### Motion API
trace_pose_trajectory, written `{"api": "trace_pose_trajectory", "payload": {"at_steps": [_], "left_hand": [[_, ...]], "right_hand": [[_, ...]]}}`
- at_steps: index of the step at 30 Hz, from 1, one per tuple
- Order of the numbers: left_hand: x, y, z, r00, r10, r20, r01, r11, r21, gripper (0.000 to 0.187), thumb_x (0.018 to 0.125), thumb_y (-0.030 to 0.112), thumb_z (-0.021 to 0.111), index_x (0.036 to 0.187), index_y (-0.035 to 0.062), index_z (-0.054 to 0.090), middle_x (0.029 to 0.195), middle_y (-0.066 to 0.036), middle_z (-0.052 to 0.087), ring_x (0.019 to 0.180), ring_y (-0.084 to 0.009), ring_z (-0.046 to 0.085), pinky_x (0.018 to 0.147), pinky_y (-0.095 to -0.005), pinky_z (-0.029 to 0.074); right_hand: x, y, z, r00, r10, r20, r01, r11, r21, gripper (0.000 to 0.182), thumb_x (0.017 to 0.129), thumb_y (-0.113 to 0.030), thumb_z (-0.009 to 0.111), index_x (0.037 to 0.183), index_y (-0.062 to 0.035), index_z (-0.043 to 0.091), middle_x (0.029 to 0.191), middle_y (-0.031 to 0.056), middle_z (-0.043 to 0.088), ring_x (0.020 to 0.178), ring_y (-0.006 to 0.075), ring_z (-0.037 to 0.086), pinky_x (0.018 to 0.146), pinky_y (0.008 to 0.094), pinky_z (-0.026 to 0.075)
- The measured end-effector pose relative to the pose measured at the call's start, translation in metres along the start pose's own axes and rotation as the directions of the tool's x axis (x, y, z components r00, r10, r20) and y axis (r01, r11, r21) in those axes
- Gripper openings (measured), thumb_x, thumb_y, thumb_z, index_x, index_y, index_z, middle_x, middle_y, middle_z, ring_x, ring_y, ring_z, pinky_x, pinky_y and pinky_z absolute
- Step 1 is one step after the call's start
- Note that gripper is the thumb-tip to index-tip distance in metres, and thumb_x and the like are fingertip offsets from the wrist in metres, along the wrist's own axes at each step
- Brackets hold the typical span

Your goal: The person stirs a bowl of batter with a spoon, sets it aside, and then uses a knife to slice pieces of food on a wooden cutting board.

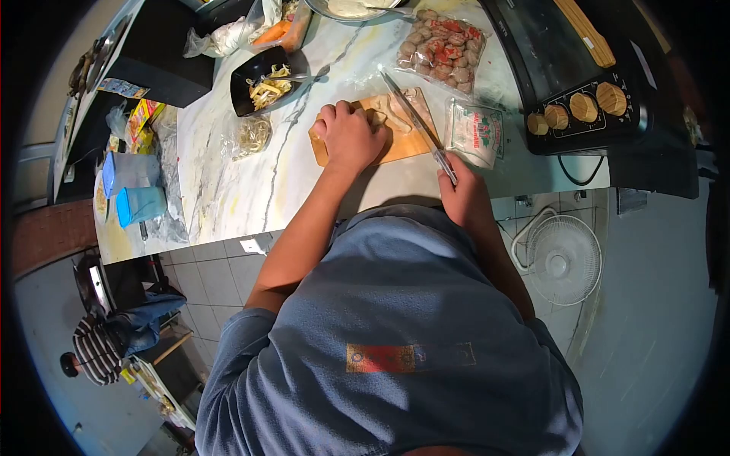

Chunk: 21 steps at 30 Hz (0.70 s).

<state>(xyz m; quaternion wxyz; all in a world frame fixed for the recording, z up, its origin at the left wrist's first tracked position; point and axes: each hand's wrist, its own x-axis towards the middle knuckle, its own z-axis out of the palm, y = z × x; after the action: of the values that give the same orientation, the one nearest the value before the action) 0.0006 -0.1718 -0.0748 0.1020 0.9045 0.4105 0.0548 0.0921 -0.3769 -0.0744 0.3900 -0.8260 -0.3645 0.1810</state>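
Upper left of frame: a clear bag with carrots (275,33) lies on the marble-patterned worktop (213,182); below it stands a black bowl (241,93) of pale yellow shreds, with a spoon or similar utensil in it.
Small clear bag (252,137): below the black bowl, left of my board, contents not clear.
Top edge: a round dish (351,9) with whitish contents, cut off by the frame.
Upper right of centre: a clear bag of brown balls (441,52), with red patches showing among them.
Printed packet (473,134): white with red and green markings, just beside the board's right end, near my right hand.
Right side: a black oven (547,47) with wooden knobs.
Far left: a blue-lidded container (141,206) near the worktop edge.
Obstructions: my left hand covers part of the board's left side; the knife slants across its right part, in front of some pale food.
Cutting board (411,149): wooden, upper centre of frame, flat on the worktop.
Pale food (392,115): on the board, lying on both sides of the blade; its exact cut is too small to tell.
Left hand (351,138): fingers curled, knuckles up, on the board beside the food; whether they pinch a piece, I cannot tell.
Right hand (463,190): closed around the handle of the knife (413,114), blade pointing to the upper left.
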Motion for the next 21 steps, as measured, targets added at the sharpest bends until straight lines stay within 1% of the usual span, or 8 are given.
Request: {"api": "trace_pose_trajectory", "payload": {"at_steps": [2,5,7,11,12,17,19,21], "left_hand": [[0.000,-0.004,0.001,1.000,-0.001,0.011,0.001,1.000,-0.008,0.035,0.072,0.038,0.073,0.093,0.0104,0.074,0.115,-0.011,0.057,0.111,-0.0316,0.043,0.091,-0.0461,0.034],[-0.002,-0.018,-0.001,0.999,0.029,-0.016,-0.031,0.988,-0.151,0.031,0.070,0.035,0.076,0.089,0.0104,0.075,0.112,-0.010,0.059,0.109,-0.0305,0.046,0.091,-0.0428,0.035],[-0.003,-0.028,-0.005,1.000,0.009,-0.017,-0.014,0.943,-0.331,0.029,0.068,0.032,0.077,0.086,0.0100,0.074,0.106,-0.009,0.061,0.105,-0.0302,0.049,0.092,-0.0412,0.036],[-0.009,-0.048,-0.017,0.994,-0.030,-0.106,-0.022,0.887,-0.460,0.030,0.070,0.031,0.077,0.085,0.0062,0.073,0.101,-0.012,0.064,0.100,-0.0307,0.058,0.090,-0.0405,0.043],[-0.007,-0.053,-0.020,0.996,-0.087,-0.027,0.057,0.826,-0.561,0.030,0.068,0.032,0.077,0.085,0.0076,0.072,0.101,-0.011,0.064,0.105,-0.0326,0.055,0.093,-0.0431,0.037],[-0.010,-0.056,-0.029,0.994,-0.099,-0.055,0.061,0.878,-0.475,0.030,0.070,0.031,0.076,0.088,0.0073,0.070,0.098,-0.012,0.064,0.103,-0.0323,0.055,0.094,-0.0414,0.036],[-0.008,-0.051,-0.028,0.995,0.004,-0.101,-0.052,0.881,-0.470,0.030,0.071,0.030,0.076,0.089,0.0072,0.069,0.097,-0.013,0.065,0.101,-0.0320,0.056,0.093,-0.0412,0.036],[-0.004,-0.045,-0.025,0.991,-0.012,-0.131,-0.055,0.869,-0.492,0.030,0.071,0.030,0.076,0.089,0.0072,0.068,0.095,-0.012,0.066,0.099,-0.0312,0.057,0.092,-0.0411,0.036]], "right_hand": [[0.001,-0.002,-0.001,1.000,-0.021,-0.014,0.021,1.000,0.003,0.031,0.091,-0.013,0.058,0.118,0.0011,0.058,0.085,0.0262,0.063,0.076,0.0348,0.068,0.066,0.0369,0.050],[0.001,-0.005,-0.001,1.000,0.009,0.026,-0.009,1.000,-0.001,0.031,0.091,-0.013,0.057,0.119,0.0011,0.058,0.085,0.0259,0.063,0.076,0.0354,0.068,0.066,0.0368,0.050],[0.000,-0.008,0.001,0.999,0.005,0.039,-0.005,1.000,0.003,0.031,0.088,-0.012,0.058,0.114,0.0031,0.059,0.090,0.0268,0.065,0.085,0.0435,0.064,0.072,0.0457,0.052],[-0.004,-0.014,0.007,0.998,-0.026,0.051,0.026,1.000,0.006,0.030,0.087,-0.011,0.059,0.114,0.0018,0.059,0.086,0.0267,0.064,0.082,0.0442,0.063,0.070,0.0468,0.051],[-0.007,-0.014,0.010,0.997,-0.050,0.056,0.050,0.999,0.012,0.030,0.087,-0.010,0.059,0.114,0.0010,0.059,0.085,0.0268,0.064,0.081,0.0446,0.063,0.069,0.0475,0.051],[-0.012,-0.017,0.012,0.992,-0.105,0.070,0.100,0.993,0.070,0.030,0.086,-0.008,0.059,0.115,-0.0009,0.060,0.085,0.0270,0.064,0.081,0.0452,0.062,0.068,0.0486,0.050],[-0.011,-0.017,0.008,0.989,-0.092,0.115,0.084,0.993,0.079,0.031,0.086,-0.008,0.059,0.116,-0.0011,0.059,0.087,0.0269,0.064,0.083,0.0444,0.063,0.070,0.0478,0.051],[-0.014,-0.016,0.008,0.988,-0.114,0.104,0.106,0.991,0.086,0.032,0.086,-0.008,0.060,0.117,-0.0013,0.059,0.088,0.0267,0.064,0.084,0.0437,0.063,0.071,0.0474,0.051]]}}
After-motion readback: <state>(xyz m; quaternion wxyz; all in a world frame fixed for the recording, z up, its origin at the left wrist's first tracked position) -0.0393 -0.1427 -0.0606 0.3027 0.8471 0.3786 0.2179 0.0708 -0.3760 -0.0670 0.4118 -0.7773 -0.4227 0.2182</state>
